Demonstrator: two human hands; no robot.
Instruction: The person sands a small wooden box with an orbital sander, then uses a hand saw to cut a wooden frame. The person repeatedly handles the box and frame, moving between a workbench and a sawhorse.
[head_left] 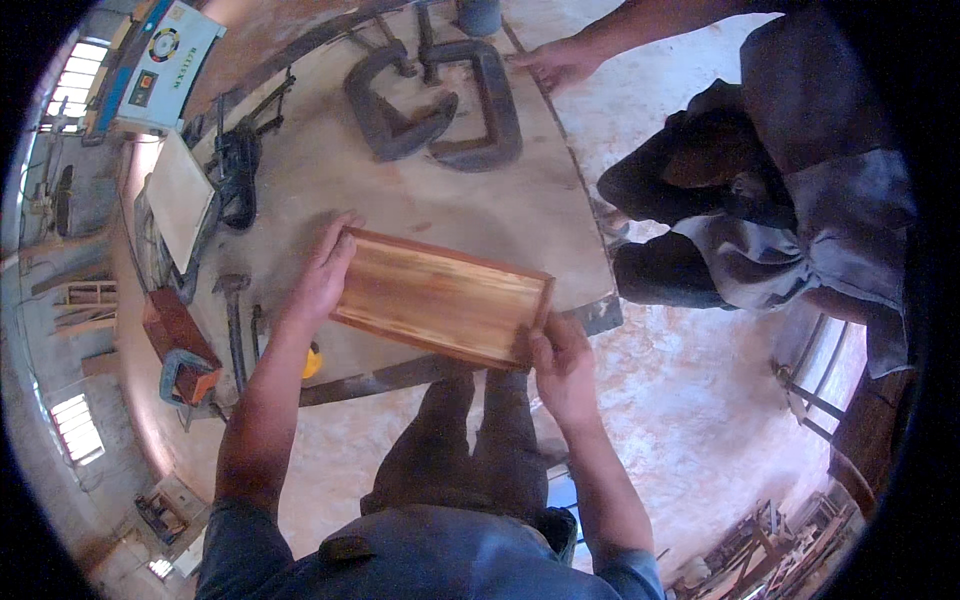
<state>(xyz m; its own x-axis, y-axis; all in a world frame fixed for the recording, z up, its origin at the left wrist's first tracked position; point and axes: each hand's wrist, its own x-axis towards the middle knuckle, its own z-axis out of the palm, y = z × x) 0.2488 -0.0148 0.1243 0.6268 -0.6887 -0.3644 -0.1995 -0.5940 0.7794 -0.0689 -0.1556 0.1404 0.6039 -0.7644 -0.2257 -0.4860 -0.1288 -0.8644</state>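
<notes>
Between my two hands is a rectangular wooden tray (pixel 440 300), with a streaked light-brown face and a darker reddish rim. It is held tilted over the near part of the workbench (pixel 400 205). My left hand (pixel 330 268) grips its left short end, fingers wrapped over the edge. My right hand (pixel 563 358) grips the lower right corner, with the thumb on the near side. The fingertips behind the tray are hidden. Beyond it, two big grey C-clamps (pixel 485 110) lie on the bench.
A person (pixel 760 190) stands to the right, one hand (pixel 560 62) at the bench's far edge. Bar clamps (pixel 238 170), a pale board (pixel 180 200) and a reddish wood block with a blue clamp (pixel 185 375) lie at left. A machine (pixel 165 75) stands far left. Scrap wood (pixel 765 555) lies lower right.
</notes>
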